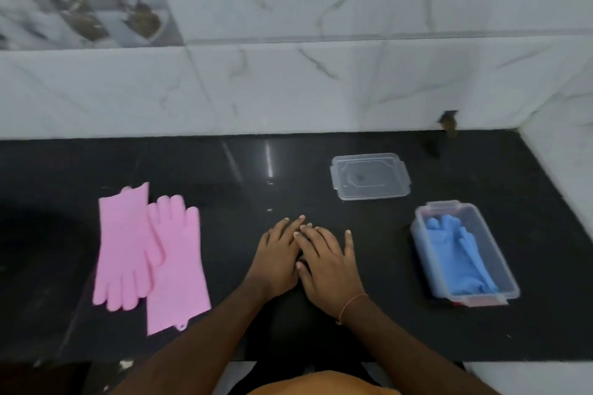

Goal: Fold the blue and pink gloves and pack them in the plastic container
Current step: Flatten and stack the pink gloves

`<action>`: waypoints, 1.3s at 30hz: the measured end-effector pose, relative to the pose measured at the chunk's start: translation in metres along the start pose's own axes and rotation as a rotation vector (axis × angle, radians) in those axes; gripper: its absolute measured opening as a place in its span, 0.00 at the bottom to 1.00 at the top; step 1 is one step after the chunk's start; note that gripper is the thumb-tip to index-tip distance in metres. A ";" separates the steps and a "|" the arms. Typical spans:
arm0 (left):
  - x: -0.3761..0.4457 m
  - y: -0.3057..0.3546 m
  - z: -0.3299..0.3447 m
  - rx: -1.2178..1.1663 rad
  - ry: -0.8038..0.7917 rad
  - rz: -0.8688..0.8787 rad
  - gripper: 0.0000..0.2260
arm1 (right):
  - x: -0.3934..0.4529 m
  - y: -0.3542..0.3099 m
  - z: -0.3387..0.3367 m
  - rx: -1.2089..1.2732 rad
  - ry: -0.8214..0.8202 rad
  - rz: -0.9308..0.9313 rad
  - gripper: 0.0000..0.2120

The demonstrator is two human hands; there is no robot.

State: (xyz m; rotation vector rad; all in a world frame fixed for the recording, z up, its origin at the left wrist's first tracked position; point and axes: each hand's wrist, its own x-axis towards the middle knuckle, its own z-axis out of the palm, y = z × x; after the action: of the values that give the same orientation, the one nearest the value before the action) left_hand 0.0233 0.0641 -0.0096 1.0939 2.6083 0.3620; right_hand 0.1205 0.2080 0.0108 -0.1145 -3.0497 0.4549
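Note:
Two pink gloves (150,258) lie flat and side by side on the black counter at the left, one pointing toward me, the other away. Folded blue gloves (459,253) sit inside the clear plastic container (505,279) at the right. My left hand (277,258) and my right hand (327,266) rest flat on the counter in the middle, fingers straight, with the right hand's fingers overlapping the left. Neither hand holds anything.
The container's clear lid (370,179) lies flat behind the container, near the back wall. A white marble-tiled wall (288,90) runs behind the counter and turns forward at the right. The counter's front edge (160,359) is close to me.

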 end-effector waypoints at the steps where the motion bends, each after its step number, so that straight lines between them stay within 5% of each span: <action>1: -0.013 -0.017 -0.002 0.015 0.003 -0.051 0.34 | 0.008 -0.017 0.007 0.013 -0.038 -0.021 0.29; 15: -0.178 -0.222 -0.025 0.089 -0.019 -0.605 0.33 | 0.079 -0.198 0.075 0.165 -0.406 -0.171 0.33; 25: -0.179 -0.243 -0.031 0.018 0.014 -0.589 0.29 | 0.124 -0.257 0.096 0.757 -0.553 0.471 0.19; 29: -0.174 -0.241 -0.034 0.080 0.046 -0.575 0.26 | 0.125 -0.259 0.098 0.809 -0.566 0.495 0.07; 39: -0.090 -0.181 -0.029 -0.063 0.014 -0.322 0.25 | 0.110 -0.155 0.075 0.695 -0.365 0.555 0.13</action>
State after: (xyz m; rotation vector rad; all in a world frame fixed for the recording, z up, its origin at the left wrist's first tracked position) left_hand -0.0440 -0.1274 -0.0289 0.6371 2.7044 0.3752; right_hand -0.0043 0.0479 -0.0109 -0.9277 -2.9166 1.6856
